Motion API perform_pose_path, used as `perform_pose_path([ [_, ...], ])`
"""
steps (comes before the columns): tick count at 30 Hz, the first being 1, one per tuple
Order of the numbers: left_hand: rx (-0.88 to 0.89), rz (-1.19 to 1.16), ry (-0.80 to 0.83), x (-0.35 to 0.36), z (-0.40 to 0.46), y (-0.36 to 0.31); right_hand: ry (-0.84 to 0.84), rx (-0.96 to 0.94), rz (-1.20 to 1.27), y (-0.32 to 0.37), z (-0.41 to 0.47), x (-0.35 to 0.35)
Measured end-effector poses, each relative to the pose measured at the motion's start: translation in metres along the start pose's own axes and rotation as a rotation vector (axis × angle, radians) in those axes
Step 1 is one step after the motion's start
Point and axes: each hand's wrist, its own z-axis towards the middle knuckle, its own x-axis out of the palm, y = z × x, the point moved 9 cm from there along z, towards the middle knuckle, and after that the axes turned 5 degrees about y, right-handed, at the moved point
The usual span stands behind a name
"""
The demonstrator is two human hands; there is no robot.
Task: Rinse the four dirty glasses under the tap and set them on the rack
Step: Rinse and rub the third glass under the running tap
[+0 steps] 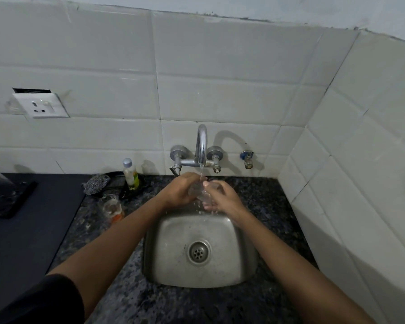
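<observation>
Glasses are the job; sink (200, 250) sits at the worktop's (136, 305) middle, tap (202, 146) running over its back edge. Left hand (181, 189) and right hand (220, 196) both curl round one clear glass (198, 191) under the stream, above the sink's back rim: rinse step in hand. A second glass (111, 206) with orange residue waits at the sink's left; no rack in view, so the next move likely needs finding it.

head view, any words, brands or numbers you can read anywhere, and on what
None can be read.
Small clear plastic bottle with grey cap: its yellow-green label is too blurred to read.
White wall socket: no marking shows.
Clear drinking glass with orange dregs: no print shows.
</observation>
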Motion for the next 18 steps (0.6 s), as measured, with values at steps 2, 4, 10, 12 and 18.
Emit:
perform_pose_path([
  [2, 0.003, 0.003, -0.019, 0.003, -0.004, -0.001, -0.023, -0.018, -0.064, 0.002, 0.000, -0.002],
  [4, -0.015, -0.010, -0.019, 0.004, -0.004, 0.002, -0.092, -0.173, -0.237, 0.014, -0.004, -0.005],
  [10, -0.025, -0.029, -0.025, -0.004, 0.001, 0.005, -0.068, -0.149, -0.165, 0.014, -0.005, -0.001],
  [12, -0.074, -0.099, -0.071, -0.005, -0.001, 0.006, -0.085, -0.196, -0.213, 0.023, -0.008, -0.003],
  [18, -0.470, -0.902, -0.111, 0.019, -0.018, 0.022, -0.132, -0.253, -0.229, 0.032, -0.014, -0.004],
])
